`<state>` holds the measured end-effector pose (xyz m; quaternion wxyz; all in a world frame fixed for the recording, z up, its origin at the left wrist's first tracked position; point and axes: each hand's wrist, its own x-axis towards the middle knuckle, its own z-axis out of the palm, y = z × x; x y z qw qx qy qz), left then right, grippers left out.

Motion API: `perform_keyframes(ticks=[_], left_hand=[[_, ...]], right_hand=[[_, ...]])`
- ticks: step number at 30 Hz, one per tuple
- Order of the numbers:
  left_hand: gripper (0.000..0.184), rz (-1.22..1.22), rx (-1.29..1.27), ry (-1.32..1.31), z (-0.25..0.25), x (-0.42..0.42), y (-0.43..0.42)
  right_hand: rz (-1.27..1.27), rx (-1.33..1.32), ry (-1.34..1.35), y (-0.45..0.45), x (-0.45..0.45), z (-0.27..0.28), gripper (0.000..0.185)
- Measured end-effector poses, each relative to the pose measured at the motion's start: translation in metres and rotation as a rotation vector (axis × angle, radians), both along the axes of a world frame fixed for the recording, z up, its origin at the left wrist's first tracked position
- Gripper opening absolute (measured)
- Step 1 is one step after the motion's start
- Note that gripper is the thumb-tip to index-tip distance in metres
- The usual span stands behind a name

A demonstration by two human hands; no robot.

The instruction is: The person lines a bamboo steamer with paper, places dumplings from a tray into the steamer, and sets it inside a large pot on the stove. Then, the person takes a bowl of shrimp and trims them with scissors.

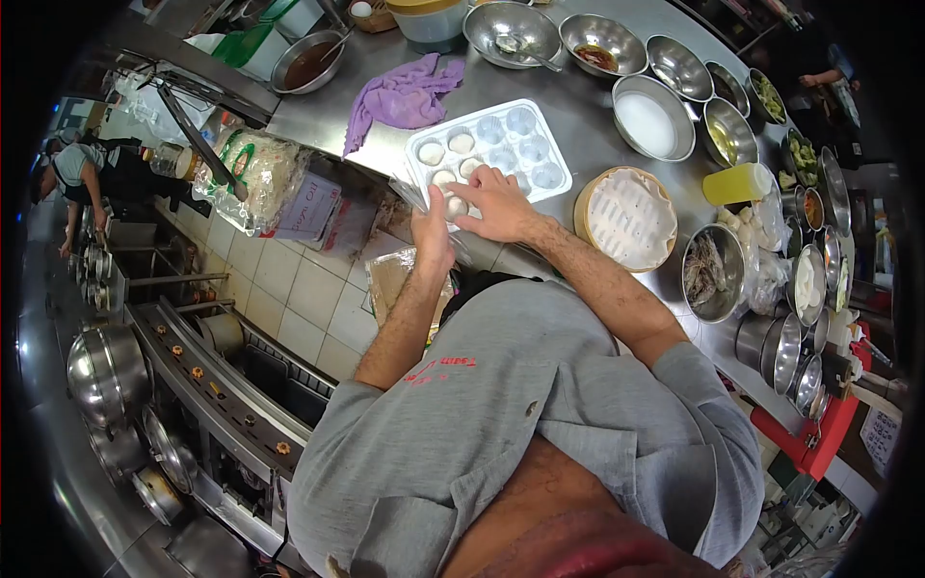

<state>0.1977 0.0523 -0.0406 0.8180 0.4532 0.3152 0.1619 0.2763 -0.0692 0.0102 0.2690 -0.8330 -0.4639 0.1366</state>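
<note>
A white plastic tray [557, 183] with round cups lies on the steel counter [405, 53]. Pale round dough pieces [431, 152] fill several cups on its left side, while clear cups [520, 120] on the right hold none. At the tray's near left corner, my left hand [434, 236] has its fingers closed by the edge and some clear plastic film; what they grip is hard to make out. My right hand [496, 204] reaches over the near cups, fingers bent and apart, touching or just above the dough pieces.
A lined bamboo steamer [628, 220] stands right of the tray. Behind lie a purple cloth [405, 93] and metal bowls [511, 34]. A yellow bottle [737, 184] and more bowls are at right. A stove [212, 385] and another person [82, 173] are at left.
</note>
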Motion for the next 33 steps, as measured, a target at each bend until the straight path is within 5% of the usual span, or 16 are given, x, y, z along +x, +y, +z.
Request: perform_keyframes(ticks=[5, 10, 21, 33], left_hand=[[0.052, 0.092, 0.078, 0.132, 0.017, 0.005, -0.008], [0.055, 0.06, 0.09, -0.148, 0.016, 0.013, -0.015], [0.052, 0.033, 0.251, -0.1, -0.004, 0.019, -0.016], [0.048, -0.048, 0.105, -0.144, -0.012, 0.017, -0.012]], right_hand=[[-0.015, -0.054, 0.113, -0.001, 0.004, 0.009, 0.054], [-0.036, -0.057, 0.161, -0.009, 0.006, 0.02, 0.053], [-0.016, -0.194, 0.183, -0.01, 0.012, 0.037, 0.055], [0.129, 0.151, -0.01, -0.015, 0.0, 0.006, 0.038]])
